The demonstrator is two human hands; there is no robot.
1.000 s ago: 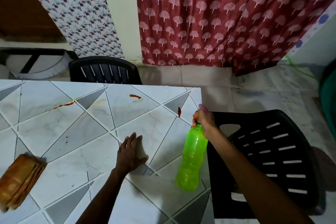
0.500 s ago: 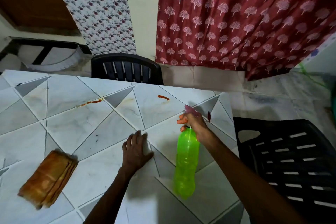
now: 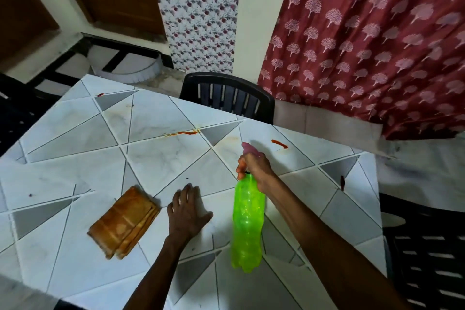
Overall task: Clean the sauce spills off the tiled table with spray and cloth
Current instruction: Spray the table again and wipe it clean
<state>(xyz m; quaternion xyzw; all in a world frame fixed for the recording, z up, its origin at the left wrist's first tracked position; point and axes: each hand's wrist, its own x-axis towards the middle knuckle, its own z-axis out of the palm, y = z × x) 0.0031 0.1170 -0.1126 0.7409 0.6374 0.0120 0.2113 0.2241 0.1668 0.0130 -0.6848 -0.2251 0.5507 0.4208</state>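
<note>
Right hand [image 3: 255, 171] grips green spray bottle [image 3: 247, 224]; left hand [image 3: 187, 211] flat on tiled table [image 3: 161, 156]; folded cloth [image 3: 124, 225] beside.

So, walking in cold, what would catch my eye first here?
The bright green spray bottle, held by its neck in the right hand above the tiled table. Next, the red sauce streak and a smaller smear on the far tiles. A folded brown cloth lies left of the left hand, which rests on the table.
</note>
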